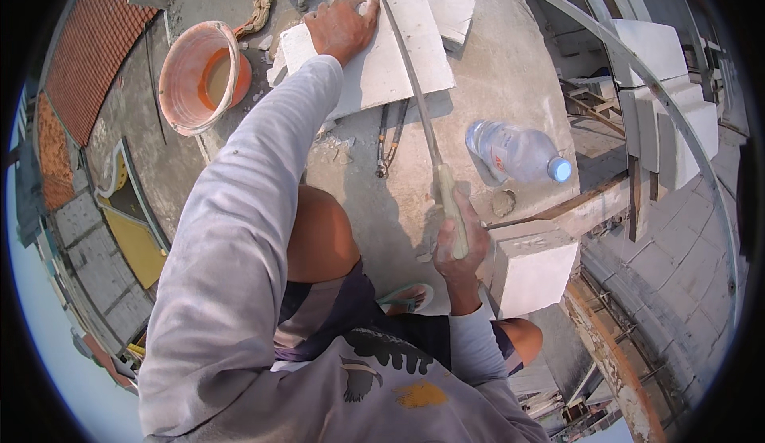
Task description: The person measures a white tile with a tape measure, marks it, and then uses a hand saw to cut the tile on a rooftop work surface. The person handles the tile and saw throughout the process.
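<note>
My right hand (462,244) is wrapped round the pale handle of a long hand saw (413,84). The blade runs away from me across a flat white block (382,68); it is seen nearly edge-on, so its teeth cannot be made out. My left hand (343,27) presses down on the same block left of the blade, fingers bent over it. Another white block piece (446,9) lies at its far right. A pair of dark pincers (388,144) pokes out from under the block's near edge.
An orange bucket (179,84) stands at the left, a knotted rag (256,17) beside it. A clear plastic bottle (518,152) lies on the concrete ledge (510,68) at the right. Near my right forearm sits a white block (535,268). Beyond the ledge's right side are a drop, stacked blocks (669,116) and a curved metal strip (677,100).
</note>
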Motion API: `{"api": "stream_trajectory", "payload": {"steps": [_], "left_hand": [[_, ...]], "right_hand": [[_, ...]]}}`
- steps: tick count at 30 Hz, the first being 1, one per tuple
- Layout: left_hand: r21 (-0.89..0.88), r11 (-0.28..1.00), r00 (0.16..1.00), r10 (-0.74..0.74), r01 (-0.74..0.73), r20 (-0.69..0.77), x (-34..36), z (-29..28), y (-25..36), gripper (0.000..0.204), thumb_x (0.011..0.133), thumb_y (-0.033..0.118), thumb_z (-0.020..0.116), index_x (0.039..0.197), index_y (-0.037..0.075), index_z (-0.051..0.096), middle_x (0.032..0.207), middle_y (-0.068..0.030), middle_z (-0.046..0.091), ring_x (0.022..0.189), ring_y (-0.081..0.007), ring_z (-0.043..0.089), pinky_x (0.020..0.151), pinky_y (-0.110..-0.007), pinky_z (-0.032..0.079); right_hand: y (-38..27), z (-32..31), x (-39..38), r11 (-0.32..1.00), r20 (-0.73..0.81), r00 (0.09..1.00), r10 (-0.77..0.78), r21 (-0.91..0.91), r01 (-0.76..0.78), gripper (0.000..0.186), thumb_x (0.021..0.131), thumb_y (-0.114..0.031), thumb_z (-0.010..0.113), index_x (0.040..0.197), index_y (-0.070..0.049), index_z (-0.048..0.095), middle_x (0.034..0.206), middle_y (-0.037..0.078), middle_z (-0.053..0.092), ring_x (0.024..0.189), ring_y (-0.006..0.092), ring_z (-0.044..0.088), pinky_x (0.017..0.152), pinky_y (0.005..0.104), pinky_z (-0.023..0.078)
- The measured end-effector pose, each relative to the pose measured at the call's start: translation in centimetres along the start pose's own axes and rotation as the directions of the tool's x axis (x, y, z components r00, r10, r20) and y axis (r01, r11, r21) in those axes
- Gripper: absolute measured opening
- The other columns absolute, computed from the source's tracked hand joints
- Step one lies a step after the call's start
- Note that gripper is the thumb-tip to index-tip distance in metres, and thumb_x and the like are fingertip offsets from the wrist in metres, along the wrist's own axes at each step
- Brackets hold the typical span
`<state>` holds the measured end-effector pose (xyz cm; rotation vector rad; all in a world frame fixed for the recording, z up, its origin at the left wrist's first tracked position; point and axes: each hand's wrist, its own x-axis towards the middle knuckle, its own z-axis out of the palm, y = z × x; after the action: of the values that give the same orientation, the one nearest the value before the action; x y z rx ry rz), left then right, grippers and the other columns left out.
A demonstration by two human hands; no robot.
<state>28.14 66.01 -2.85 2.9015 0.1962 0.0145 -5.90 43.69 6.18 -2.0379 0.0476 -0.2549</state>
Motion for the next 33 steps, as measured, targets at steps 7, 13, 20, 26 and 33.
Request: {"api": "stream_trajectory", "payload": {"steps": [7, 13, 20, 26, 33], "left_hand": [[0.002, 0.999, 0.999, 0.039, -0.039, -0.005, 0.1, 0.2, 0.7, 0.063, 0.111, 0.064, 0.04, 0.139, 0.021, 0.075, 0.131, -0.0127, 0.077, 0.129, -0.0352, 0.067, 0.115, -0.061, 0.036], [0.012, 1.0, 1.0, 0.003, -0.003, -0.021, -0.2, 0.0, -0.1, 0.062, 0.111, 0.064, 0.04, 0.138, 0.021, 0.076, 0.13, -0.0125, 0.078, 0.127, -0.0356, 0.068, 0.114, -0.06, 0.036], [0.023, 0.999, 0.999, 0.049, -0.049, 0.001, 0.0, 0.3, 0.5, 0.063, 0.111, 0.064, 0.04, 0.139, 0.02, 0.075, 0.127, -0.0125, 0.079, 0.127, -0.0354, 0.067, 0.113, -0.059, 0.037], [0.015, 1.0, 0.999, 0.024, -0.023, -0.035, -0.2, 0.5, -0.3, 0.063, 0.11, 0.065, 0.04, 0.14, 0.021, 0.075, 0.128, -0.0131, 0.078, 0.127, -0.0358, 0.067, 0.112, -0.06, 0.037], [-0.004, 1.0, 1.0, 0.009, -0.009, 0.013, 0.1, 0.5, -0.2, 0.062, 0.111, 0.064, 0.039, 0.14, 0.023, 0.074, 0.132, -0.0133, 0.077, 0.131, -0.0355, 0.065, 0.114, -0.061, 0.036]], "right_hand": [[0.4, 3.5, 5.6, 0.999, -0.024, 0.999, -0.044, -0.018, 0.043, 0.057, 0.107, -0.03, 0.061, 0.141, 0.016, 0.061, 0.122, 0.031, 0.076, 0.107, 0.0304, 0.079, 0.093, 0.0404, 0.06], [1.8, -1.1, -4.8, 0.999, 0.017, 1.0, -0.016, -0.046, 0.016, 0.049, 0.105, -0.019, 0.061, 0.143, 0.011, 0.062, 0.116, 0.026, 0.078, 0.084, 0.0243, 0.076, 0.08, 0.0352, 0.06], [1.5, 4.3, 6.0, 0.992, -0.11, 0.986, -0.124, -0.007, 0.124, 0.049, 0.105, -0.026, 0.061, 0.137, 0.01, 0.066, 0.11, 0.028, 0.078, 0.082, 0.025, 0.078, 0.077, 0.0369, 0.06], [2.9, -2.6, -8.7, 0.999, -0.015, 0.999, 0.051, 0.02, -0.051, 0.045, 0.097, -0.01, 0.066, 0.138, 0.008, 0.067, 0.125, 0.027, 0.076, 0.1, 0.0326, 0.08, 0.089, 0.0397, 0.061], [1.9, 2.0, 0.6, 0.995, 0.02, 0.995, 0.101, -0.008, -0.1, 0.048, 0.104, -0.023, 0.061, 0.14, 0.009, 0.065, 0.12, 0.028, 0.077, 0.091, 0.0312, 0.079, 0.084, 0.038, 0.061]]}}
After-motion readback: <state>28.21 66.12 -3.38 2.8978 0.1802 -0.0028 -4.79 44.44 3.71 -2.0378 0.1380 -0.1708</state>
